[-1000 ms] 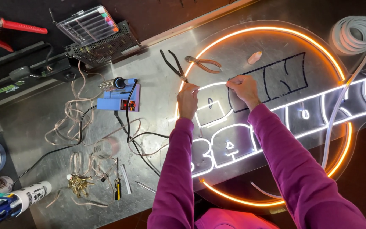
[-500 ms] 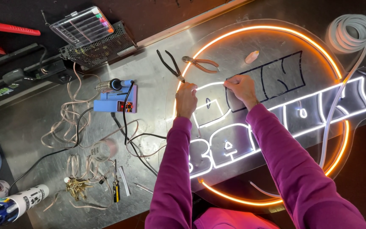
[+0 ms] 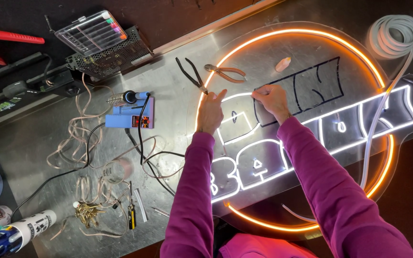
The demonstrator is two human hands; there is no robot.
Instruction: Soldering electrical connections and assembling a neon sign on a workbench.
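A round clear sign panel (image 3: pixel 264 52) lies on the metal bench, ringed by a glowing orange strip (image 3: pixel 307 32) with white lit block letters (image 3: pixel 359 114) across it. My left hand (image 3: pixel 211 111) rests on the upper left letter, its index finger pointing up at the top edge. My right hand (image 3: pixel 269 98) pinches a glowing white strip (image 3: pixel 239 94) that runs between both hands along the letter's top. Both sleeves are magenta. The upper letters to the right are unlit dark outlines (image 3: pixel 311 86).
Black-handled pliers (image 3: pixel 191 74) and brown-handled cutters (image 3: pixel 225 72) lie just above my left hand. A blue soldering station (image 3: pixel 132 114), loose wires (image 3: pixel 82 138), a coil of white strip (image 3: pixel 394 34), a meshed power supply (image 3: pixel 108 57) and a parts box (image 3: pixel 92 32) sit around.
Both hands stay on the letter's top edge. My left index finger now points upward. The view has shifted slightly.
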